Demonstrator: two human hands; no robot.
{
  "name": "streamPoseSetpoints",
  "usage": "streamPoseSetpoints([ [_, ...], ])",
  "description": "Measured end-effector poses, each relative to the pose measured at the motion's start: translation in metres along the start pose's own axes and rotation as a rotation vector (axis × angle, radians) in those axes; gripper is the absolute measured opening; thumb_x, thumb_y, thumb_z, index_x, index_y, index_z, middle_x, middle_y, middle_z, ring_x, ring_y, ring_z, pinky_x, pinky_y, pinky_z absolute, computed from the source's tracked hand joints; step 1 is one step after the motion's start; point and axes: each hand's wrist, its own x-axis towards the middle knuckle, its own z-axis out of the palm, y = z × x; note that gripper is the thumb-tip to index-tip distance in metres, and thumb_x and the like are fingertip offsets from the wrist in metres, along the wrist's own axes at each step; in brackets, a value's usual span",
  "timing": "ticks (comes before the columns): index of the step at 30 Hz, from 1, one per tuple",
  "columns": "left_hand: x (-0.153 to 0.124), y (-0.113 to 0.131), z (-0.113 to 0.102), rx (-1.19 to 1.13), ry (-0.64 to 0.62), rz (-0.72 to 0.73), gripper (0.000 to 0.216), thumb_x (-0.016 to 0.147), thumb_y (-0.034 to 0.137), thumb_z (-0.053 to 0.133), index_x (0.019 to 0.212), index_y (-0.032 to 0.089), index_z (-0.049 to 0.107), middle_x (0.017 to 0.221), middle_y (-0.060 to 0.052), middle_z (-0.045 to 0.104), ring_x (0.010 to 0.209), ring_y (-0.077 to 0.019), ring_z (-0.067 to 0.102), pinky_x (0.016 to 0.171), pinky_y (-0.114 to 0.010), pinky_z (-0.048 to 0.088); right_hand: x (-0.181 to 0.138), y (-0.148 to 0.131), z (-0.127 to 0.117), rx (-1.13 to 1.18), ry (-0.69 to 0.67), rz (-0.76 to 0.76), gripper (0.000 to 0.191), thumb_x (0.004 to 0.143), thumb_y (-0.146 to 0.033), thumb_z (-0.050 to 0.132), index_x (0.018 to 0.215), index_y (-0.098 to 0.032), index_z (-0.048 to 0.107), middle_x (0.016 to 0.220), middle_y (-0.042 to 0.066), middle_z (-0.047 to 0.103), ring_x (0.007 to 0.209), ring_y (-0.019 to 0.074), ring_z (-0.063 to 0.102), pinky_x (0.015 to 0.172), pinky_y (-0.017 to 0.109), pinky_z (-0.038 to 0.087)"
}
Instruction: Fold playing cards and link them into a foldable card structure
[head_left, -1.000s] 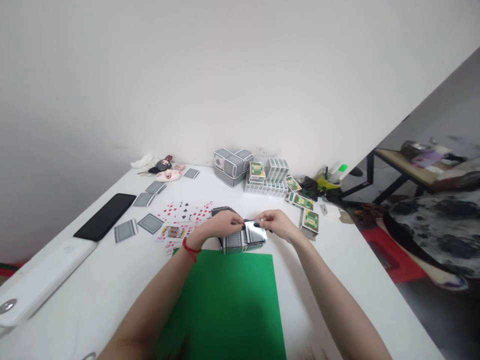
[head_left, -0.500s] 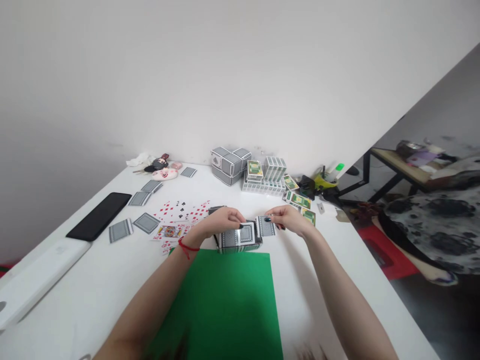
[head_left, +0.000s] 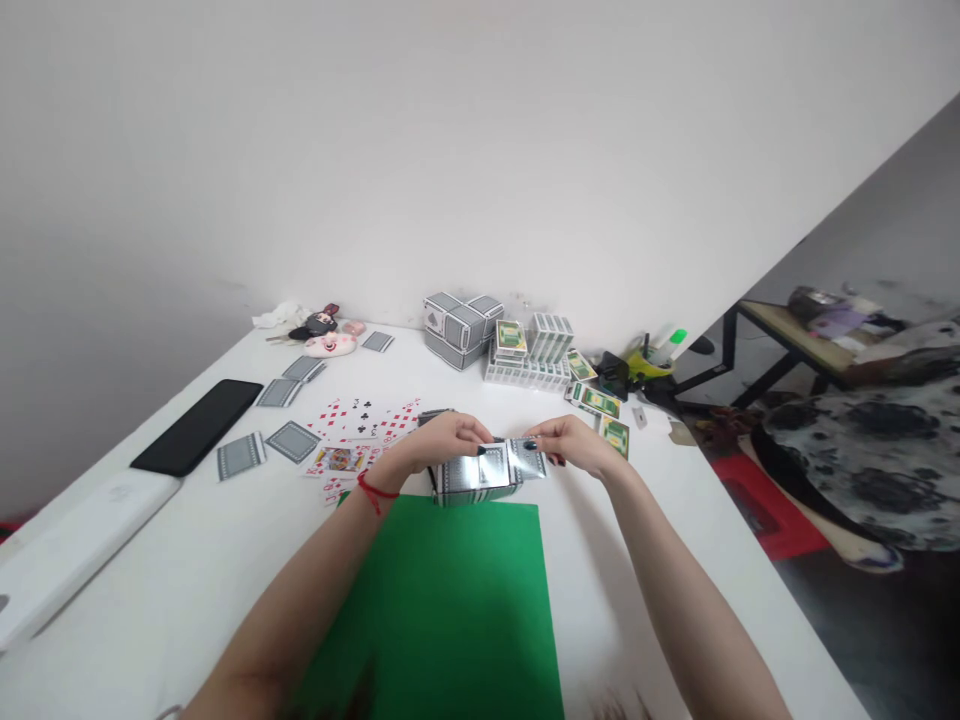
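Note:
A small block built of grey-backed playing cards point(head_left: 474, 479) stands at the far edge of a green sheet point(head_left: 450, 600). My left hand point(head_left: 442, 440), with a red string at the wrist, rests on top of the block with its fingers curled over it. My right hand point(head_left: 570, 443) pinches a grey-backed card point(head_left: 526, 458) at the block's right end, and the card touches the block.
Face-up cards point(head_left: 360, 425) and several grey-backed ones point(head_left: 292, 440) lie to the left. A black phone point(head_left: 196, 426) and a white device point(head_left: 67, 555) sit near the left edge. A larger card cube point(head_left: 461, 328), card boxes point(head_left: 536, 352) and green-backed packs point(head_left: 600, 402) stand at the back.
The card in my right hand swung out to the right of the block, then came back in against its right end. My left hand stayed on the block.

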Motion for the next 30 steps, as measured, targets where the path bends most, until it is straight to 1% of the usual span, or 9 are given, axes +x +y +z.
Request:
streamPoseSetpoints([
  [6, 0.000, -0.002, -0.001, 0.004, -0.001, -0.005, 0.029, 0.065, 0.023, 0.059, 0.091, 0.012, 0.064, 0.083, -0.006, 0.069, 0.075, -0.0164, 0.063, 0.063, -0.023, 0.045, 0.000, 0.004, 0.000, -0.006, -0.021, 0.019, 0.029, 0.065, -0.032, 0.064, 0.085, -0.012, 0.072, 0.046, -0.002, 0.053, 0.041, 0.0064, 0.036, 0.041, 0.021, 0.029],
  [17, 0.001, -0.001, 0.001, -0.044, -0.005, -0.025, 0.026, 0.064, 0.020, 0.059, 0.088, 0.012, 0.064, 0.081, -0.006, 0.069, 0.070, -0.0145, 0.061, 0.060, -0.021, 0.043, -0.003, -0.001, 0.004, 0.012, 0.024, -0.002, 0.025, 0.066, -0.026, 0.063, 0.084, -0.012, 0.072, 0.046, -0.002, 0.054, 0.040, 0.0066, 0.039, 0.040, 0.020, 0.029],
  [23, 0.003, -0.007, -0.001, -0.069, -0.004, -0.022, 0.026, 0.063, 0.018, 0.059, 0.087, 0.011, 0.064, 0.081, -0.006, 0.069, 0.072, -0.0148, 0.061, 0.062, -0.021, 0.044, -0.004, -0.002, 0.004, 0.008, 0.000, 0.021, 0.025, 0.065, -0.026, 0.063, 0.084, -0.013, 0.073, 0.045, -0.003, 0.053, 0.039, 0.0060, 0.036, 0.040, 0.021, 0.028],
  [28, 0.006, -0.010, 0.000, -0.069, -0.001, -0.022, 0.026, 0.062, 0.017, 0.058, 0.086, 0.012, 0.065, 0.081, -0.005, 0.069, 0.072, -0.0144, 0.061, 0.063, -0.021, 0.044, -0.004, -0.002, 0.004, -0.003, 0.033, 0.003, 0.025, 0.065, -0.025, 0.062, 0.083, -0.012, 0.072, 0.049, -0.002, 0.055, 0.041, 0.0062, 0.038, 0.042, 0.021, 0.029],
  [30, 0.007, -0.011, 0.000, -0.076, -0.005, -0.020, 0.025, 0.061, 0.017, 0.059, 0.085, 0.012, 0.065, 0.080, -0.004, 0.069, 0.072, -0.0145, 0.061, 0.064, -0.021, 0.044, -0.003, -0.002, 0.004, -0.011, 0.025, 0.012, 0.026, 0.065, -0.025, 0.062, 0.084, -0.011, 0.072, 0.048, -0.002, 0.055, 0.041, 0.0061, 0.038, 0.042, 0.021, 0.030],
])
